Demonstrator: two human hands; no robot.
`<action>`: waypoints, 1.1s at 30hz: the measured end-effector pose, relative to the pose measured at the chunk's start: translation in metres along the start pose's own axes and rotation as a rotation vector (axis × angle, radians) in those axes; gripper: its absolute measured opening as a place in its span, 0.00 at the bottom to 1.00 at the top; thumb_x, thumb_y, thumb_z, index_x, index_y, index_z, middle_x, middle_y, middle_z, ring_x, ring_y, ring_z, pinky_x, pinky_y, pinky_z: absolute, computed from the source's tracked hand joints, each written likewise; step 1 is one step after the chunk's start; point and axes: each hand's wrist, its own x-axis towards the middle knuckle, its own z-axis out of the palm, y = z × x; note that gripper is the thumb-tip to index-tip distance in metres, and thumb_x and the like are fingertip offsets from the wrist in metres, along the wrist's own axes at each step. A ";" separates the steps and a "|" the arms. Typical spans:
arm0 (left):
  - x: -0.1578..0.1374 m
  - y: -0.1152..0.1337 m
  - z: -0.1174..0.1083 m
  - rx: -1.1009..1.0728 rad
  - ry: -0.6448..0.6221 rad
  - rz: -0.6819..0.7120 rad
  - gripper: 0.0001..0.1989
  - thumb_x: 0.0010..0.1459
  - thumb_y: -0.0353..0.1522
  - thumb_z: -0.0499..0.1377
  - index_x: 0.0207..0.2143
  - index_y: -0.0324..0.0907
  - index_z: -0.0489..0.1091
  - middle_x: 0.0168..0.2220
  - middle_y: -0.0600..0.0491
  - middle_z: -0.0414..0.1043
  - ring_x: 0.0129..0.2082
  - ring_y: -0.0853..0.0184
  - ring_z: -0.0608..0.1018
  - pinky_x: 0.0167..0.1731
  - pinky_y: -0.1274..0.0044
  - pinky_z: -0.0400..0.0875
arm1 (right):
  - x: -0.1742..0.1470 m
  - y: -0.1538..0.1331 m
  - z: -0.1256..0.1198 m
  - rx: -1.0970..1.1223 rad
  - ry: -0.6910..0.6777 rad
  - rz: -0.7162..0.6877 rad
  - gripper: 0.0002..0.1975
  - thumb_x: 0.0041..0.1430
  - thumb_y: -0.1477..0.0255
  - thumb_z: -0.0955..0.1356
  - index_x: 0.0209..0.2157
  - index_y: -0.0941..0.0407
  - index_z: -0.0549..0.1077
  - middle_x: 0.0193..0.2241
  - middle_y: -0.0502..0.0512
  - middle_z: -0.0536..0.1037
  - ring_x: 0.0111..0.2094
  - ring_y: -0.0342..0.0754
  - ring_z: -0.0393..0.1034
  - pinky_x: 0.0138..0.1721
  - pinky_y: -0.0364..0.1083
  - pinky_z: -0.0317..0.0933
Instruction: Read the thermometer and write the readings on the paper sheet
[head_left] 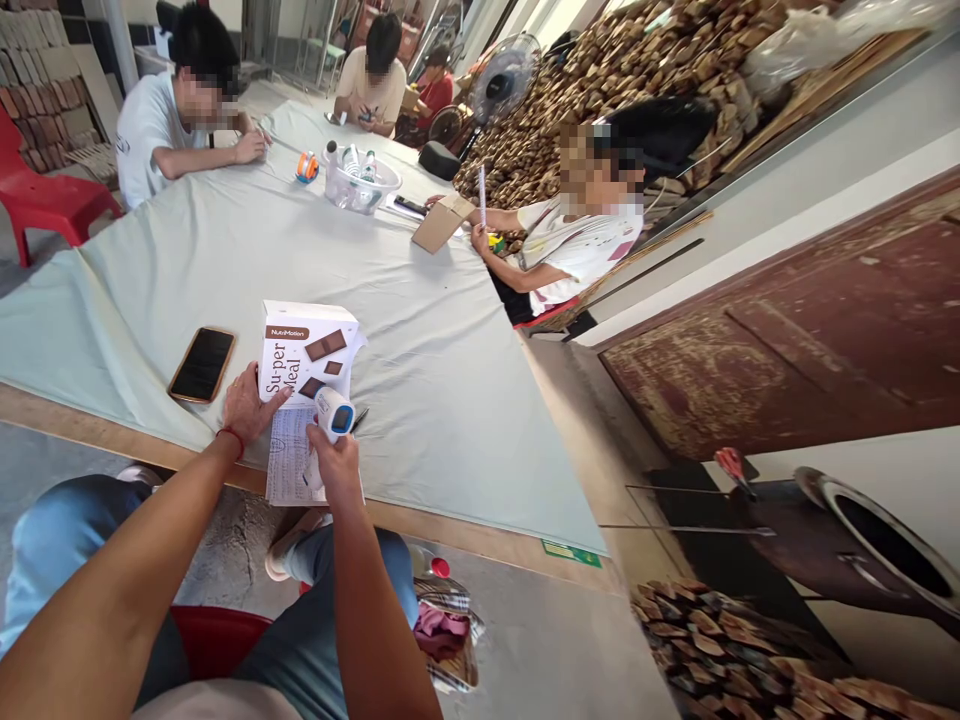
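Note:
My left hand [249,405] grips the lower left corner of a white box [309,345] printed "NutriMotion Su-per Meal", which stands on the cloth-covered table. In my right hand [335,462] is a white infrared thermometer [330,408] with a blue-rimmed screen facing me. Its head is close to the box's lower front; I cannot tell whether they touch. Under both lies a printed paper sheet [283,470] at the table's near edge. A dark pen-like object [361,420] shows just right of the thermometer, partly hidden.
A phone [202,365] lies left of the box. Farther back are a clear plastic basket [363,188] of bottles, an orange tape roll [307,167] and a cardboard box [442,224] by a person at right. Other people sit around the far side. A fan [504,85] stands behind.

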 end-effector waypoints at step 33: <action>0.003 0.005 -0.008 0.013 -0.006 0.021 0.30 0.57 0.52 0.57 0.53 0.41 0.64 0.48 0.41 0.75 0.51 0.46 0.76 0.51 0.57 0.70 | 0.047 0.009 -0.142 -1.168 0.317 0.093 0.22 0.57 0.67 0.69 0.53 0.57 0.74 0.47 0.66 0.75 0.49 0.61 0.70 0.47 0.53 0.61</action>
